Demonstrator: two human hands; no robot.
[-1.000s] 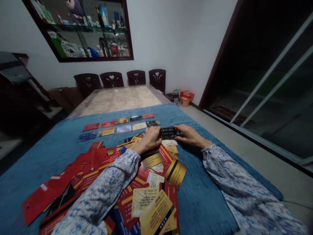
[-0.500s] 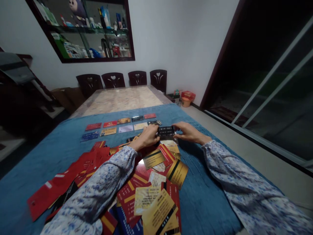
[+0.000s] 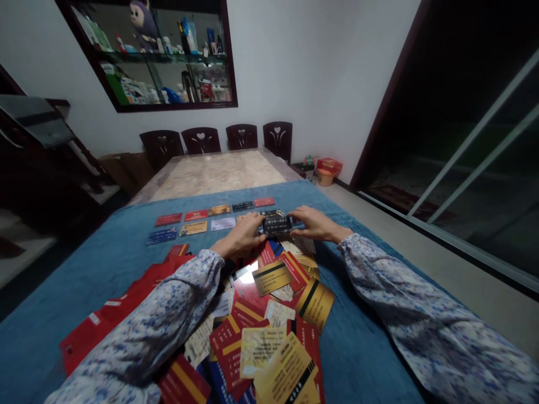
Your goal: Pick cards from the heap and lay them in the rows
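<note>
My left hand (image 3: pixel 243 234) and my right hand (image 3: pixel 315 224) hold a black card (image 3: pixel 277 225) with pale lettering between them, one at each side edge. My fingers are closed on its edges. Just behind it, a black card with gold marks (image 3: pixel 273 214) is partly hidden. Beyond and to the left lie two rows of cards, among them a red card (image 3: pixel 196 215), a white card (image 3: pixel 223 224) and a blue card (image 3: pixel 162 236). Below my hands spreads a loose heap of cards, with a gold card (image 3: pixel 273 277) near its top; my left forearm covers part of it.
A blue cloth (image 3: pixel 357 336) covers the near part of the table; its marble top (image 3: pixel 210 171) shows beyond. Several dark chairs (image 3: pixel 200 140) stand at the far end. Red cards (image 3: pixel 138 292) lie on the left. A wall cabinet (image 3: pixel 177 104) and a sliding door (image 3: pixel 446 157) are farther off.
Both hands have moved the black card a little to the left, closer to the laid-out rows. The view has shifted slightly, so the table appears farther right.
</note>
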